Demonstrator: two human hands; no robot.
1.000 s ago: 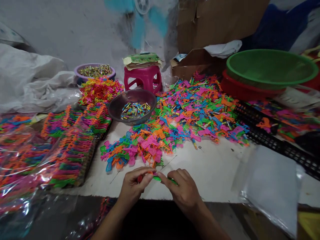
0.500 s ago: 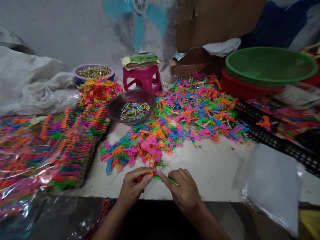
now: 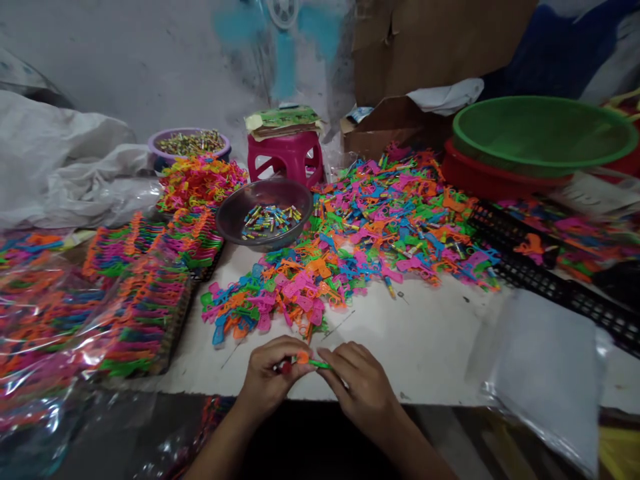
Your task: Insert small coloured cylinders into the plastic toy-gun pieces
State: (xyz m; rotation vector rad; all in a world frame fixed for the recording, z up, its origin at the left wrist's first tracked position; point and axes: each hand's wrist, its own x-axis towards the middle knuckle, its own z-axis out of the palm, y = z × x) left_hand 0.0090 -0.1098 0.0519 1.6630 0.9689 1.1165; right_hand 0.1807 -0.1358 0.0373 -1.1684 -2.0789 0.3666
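My left hand [image 3: 267,380] and my right hand [image 3: 357,387] meet at the near edge of the white board [image 3: 425,340]. Between their fingertips they pinch a small plastic toy piece [image 3: 306,361], orange at the left end and green toward the right; a red bit shows under my left fingers. Just beyond the hands spreads a heap of small plastic toy guns [image 3: 360,240] in pink, orange, green and blue. A metal bowl [image 3: 265,213] with small coloured tubes sits behind the heap's left end.
Stacked coloured pieces fill a tray [image 3: 145,293] at left, with bagged ones [image 3: 40,320] beside it. A pink stool [image 3: 285,157], purple bowl [image 3: 189,141], green basin [image 3: 543,130] on a red one, black crate [image 3: 550,280] and clear plastic bags [image 3: 543,373] surround the board.
Both hands have drawn slightly nearer to me and closed in on the small piece. The green part now shows less from under my right fingers.
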